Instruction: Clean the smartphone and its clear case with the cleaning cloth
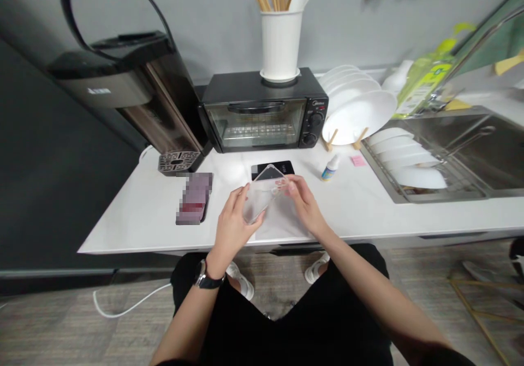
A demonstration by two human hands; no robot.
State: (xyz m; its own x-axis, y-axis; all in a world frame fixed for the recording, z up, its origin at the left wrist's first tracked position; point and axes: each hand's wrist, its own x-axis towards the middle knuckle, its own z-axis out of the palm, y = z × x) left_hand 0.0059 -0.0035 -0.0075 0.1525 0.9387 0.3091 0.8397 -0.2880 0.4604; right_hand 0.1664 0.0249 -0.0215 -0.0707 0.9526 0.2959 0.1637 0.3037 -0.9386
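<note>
A clear phone case [261, 198] is held up over the counter between both my hands, tilted. My left hand [235, 217] grips its left edge, thumb below and fingers above. With thumb and fingertips, my right hand [302, 198] pinches its upper right corner. Behind the case lies a black phone [285, 167] on the counter, partly covered from view. A small white spray bottle [331, 167] with a blue label stands to the right of my right hand.
A pixelated flat object [195, 198] lies on the counter [135, 213] at left, before a drink dispenser [164, 93]. The toaster oven [262, 120] stands at the back, bearing a white utensil holder [280, 43]. Plates [360, 114], a pink note [358, 160] and the sink [470, 186] are rightward.
</note>
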